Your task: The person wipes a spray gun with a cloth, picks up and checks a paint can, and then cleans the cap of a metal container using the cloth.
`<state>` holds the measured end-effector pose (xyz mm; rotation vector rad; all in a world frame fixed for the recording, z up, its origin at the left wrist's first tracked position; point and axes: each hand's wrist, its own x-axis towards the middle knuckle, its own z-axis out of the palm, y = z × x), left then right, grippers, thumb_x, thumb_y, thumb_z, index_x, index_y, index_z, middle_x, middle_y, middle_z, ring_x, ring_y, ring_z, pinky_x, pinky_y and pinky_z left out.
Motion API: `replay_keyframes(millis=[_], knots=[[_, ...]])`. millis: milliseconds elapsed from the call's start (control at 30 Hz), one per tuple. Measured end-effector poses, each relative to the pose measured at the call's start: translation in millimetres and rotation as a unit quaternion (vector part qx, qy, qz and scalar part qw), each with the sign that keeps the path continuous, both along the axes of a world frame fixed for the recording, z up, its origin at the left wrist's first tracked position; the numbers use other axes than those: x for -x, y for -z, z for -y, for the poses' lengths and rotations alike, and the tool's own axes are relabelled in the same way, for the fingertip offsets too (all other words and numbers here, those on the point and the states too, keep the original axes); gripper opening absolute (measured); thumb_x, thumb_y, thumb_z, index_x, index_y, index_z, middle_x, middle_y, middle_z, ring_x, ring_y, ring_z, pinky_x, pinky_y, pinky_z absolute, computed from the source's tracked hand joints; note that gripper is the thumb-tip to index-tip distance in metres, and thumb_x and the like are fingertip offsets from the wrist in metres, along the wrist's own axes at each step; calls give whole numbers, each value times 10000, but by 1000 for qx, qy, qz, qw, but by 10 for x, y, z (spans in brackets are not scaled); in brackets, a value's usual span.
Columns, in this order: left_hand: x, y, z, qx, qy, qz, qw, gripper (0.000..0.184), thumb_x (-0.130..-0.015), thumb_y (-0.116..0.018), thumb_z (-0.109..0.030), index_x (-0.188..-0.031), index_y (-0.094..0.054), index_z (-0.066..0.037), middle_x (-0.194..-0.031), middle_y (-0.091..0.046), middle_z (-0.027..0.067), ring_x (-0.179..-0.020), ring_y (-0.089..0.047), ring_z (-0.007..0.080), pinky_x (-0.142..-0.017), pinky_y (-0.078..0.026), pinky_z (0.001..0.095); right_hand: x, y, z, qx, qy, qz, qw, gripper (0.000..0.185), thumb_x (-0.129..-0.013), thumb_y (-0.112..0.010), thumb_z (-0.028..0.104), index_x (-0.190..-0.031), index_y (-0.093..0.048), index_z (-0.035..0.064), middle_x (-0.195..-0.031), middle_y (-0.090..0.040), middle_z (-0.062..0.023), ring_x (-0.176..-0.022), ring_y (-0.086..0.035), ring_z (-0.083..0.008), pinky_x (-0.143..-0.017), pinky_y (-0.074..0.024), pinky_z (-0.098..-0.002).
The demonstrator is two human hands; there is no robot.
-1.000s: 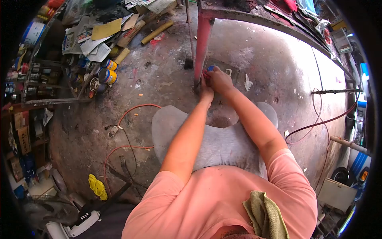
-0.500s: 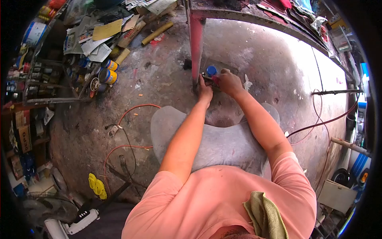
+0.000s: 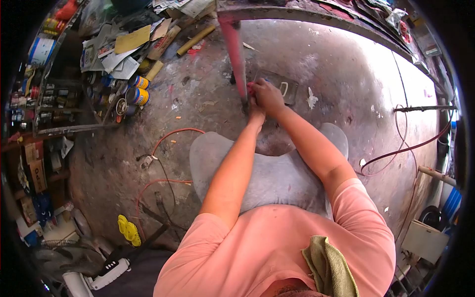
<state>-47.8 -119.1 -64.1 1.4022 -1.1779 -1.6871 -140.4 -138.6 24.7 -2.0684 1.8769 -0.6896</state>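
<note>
My right hand (image 3: 268,98) is closed, with its fingers bent around something by the foot of a pink-stained metal table leg (image 3: 235,54). A small pink-red object (image 3: 251,87) shows at those fingertips, its kind unclear. Just below and against it is my left hand (image 3: 256,113), its fingers mostly hidden behind the right one. Beyond the right hand, a dark flat panel (image 3: 292,96) with a pale loop-shaped piece (image 3: 284,88) lies on the floor. Only a sliver of a blue round thing (image 3: 267,79) peeks out above the knuckles.
A cluttered table (image 3: 297,15) stands ahead. Papers (image 3: 121,54), a cardboard tube (image 3: 196,39) and yellow-blue cans (image 3: 137,96) lie ahead left. An orange hose (image 3: 173,132) and yellow sandals (image 3: 128,230) are at left. At right hangs a dark hose (image 3: 396,152).
My right hand has moved left, over my left hand and close to the table leg. The blue round thing is now almost covered, while the pale loop has come into view.
</note>
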Motion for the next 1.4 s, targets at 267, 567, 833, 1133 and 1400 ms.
replay_keyframes(millis=[267, 567, 833, 1133, 1400], knots=[[-44, -18, 56, -87, -45, -130, 987, 785, -989, -496, -156, -1619, -27, -163, -1322, -526, 83, -1166, -531, 178, -994, -436, 320, 193, -149, -212, -119, -28, -100, 987, 217, -871, -622, 164, -1072, -699, 134, -1092, -628, -113, -1013, -665, -312, -820, -536, -443], [97, -378, 19, -84, -75, 1, 994, 952, -788, -496, -89, -1620, -38, -145, -988, -548, 82, -828, -521, 204, -739, -474, 326, 885, -311, -475, -219, -31, -121, 968, 163, -873, -650, 225, -982, -741, 146, -1073, -665, -129, -972, -690, -300, -784, -544, -456], [320, 267, -10, -196, -100, 89, 971, 848, -780, -545, -129, -1567, -230, -105, -1147, -572, 123, -1021, -559, 265, -868, -495, 411, 1733, -866, -420, -251, 159, 246, 923, 175, -788, -629, 62, -932, -728, 73, -983, -701, -148, -919, -695, -313, -751, -538, -428], [447, 23, -734, -32, 312, 234, 920, 649, -816, -581, -183, -1415, -477, 42, -1200, -658, 232, -1099, -628, 348, -952, -492, 402, 1857, -669, -763, -204, 173, 208, 941, 194, -849, -605, 152, -990, -714, 76, -1016, -684, -140, -940, -670, -364, -806, -532, -440], [-12, -1402, -1837, -161, 539, 264, 784, 640, -927, -591, -350, -1414, -471, 49, -1283, -624, 251, -1181, -601, 380, -1018, -462, 411, 1805, -846, -1988, -114, 402, 205, 885, 233, -870, -581, 99, -1070, -701, 79, -1092, -660, -153, -1031, -629, -367, -891, -505, -431]])
